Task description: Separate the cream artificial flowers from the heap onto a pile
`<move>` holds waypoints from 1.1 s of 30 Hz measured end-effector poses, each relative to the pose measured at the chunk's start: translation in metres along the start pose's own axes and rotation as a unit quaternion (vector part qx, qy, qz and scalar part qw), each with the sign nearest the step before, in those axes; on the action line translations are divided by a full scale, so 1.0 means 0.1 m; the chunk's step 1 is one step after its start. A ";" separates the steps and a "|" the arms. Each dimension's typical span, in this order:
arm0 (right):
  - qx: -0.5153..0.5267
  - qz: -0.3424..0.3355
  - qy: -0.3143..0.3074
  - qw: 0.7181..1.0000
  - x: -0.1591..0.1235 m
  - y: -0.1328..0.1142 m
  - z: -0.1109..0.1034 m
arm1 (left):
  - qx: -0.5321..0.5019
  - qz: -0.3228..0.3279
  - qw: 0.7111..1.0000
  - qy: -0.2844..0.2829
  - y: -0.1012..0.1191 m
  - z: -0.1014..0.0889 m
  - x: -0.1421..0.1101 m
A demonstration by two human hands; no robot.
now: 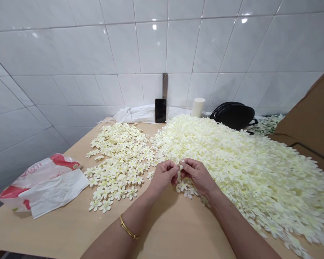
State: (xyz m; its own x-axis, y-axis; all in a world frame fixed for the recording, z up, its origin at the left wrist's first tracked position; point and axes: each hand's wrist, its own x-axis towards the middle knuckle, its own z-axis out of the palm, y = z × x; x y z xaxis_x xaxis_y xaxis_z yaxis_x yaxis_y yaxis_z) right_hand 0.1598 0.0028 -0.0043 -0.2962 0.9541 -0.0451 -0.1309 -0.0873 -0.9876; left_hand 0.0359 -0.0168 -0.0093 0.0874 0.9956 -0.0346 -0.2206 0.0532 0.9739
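A small cream artificial flower [179, 166] is pinched between the fingertips of the left hand [163, 175] and the right hand [198, 175], both grips closed narrowly on it, just above the near edge of the large heap of flower petals [232, 158]. A few loose blossoms [185, 187] lie directly under the grip, on the counter [162, 230]. The step in hand is judged to be the separating of stuck layers; it is best done with the petals peeled gently at their edges, so that the thin fabric is not torn or creased. To the left of the grip, single flowers are spread flat in a thinner patch [118, 162]; further left a crumpled plastic bag [43, 183] with red print is seen, its lettering too creased to be read. Beyond the grip, against the tiled wall, a dark phone [160, 110], a white cylinder [198, 107] and a black pouch [233, 114] are placed. A gold bangle [128, 228] is worn on the left wrist.
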 end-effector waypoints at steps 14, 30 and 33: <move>-0.038 -0.044 0.010 0.998 0.00 0.00 -0.01 | -0.093 -0.049 0.994 0.005 0.00 -0.02 0.03; -0.037 -0.015 0.002 0.999 -0.03 -0.04 0.02 | -0.020 0.041 0.999 0.024 0.00 -0.03 0.02; -0.015 0.001 0.001 1.000 -0.05 -0.07 0.04 | 0.035 0.066 0.996 0.047 0.02 0.00 -0.01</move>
State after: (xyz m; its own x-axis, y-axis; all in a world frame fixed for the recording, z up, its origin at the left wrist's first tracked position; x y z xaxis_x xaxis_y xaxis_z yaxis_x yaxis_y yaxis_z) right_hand 0.1585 -0.0023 0.0037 -0.2936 0.9547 -0.0478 -0.1015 -0.0808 -0.9915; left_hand 0.0352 -0.0176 -0.0069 -0.0305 0.9965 0.0777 -0.1562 -0.0815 0.9844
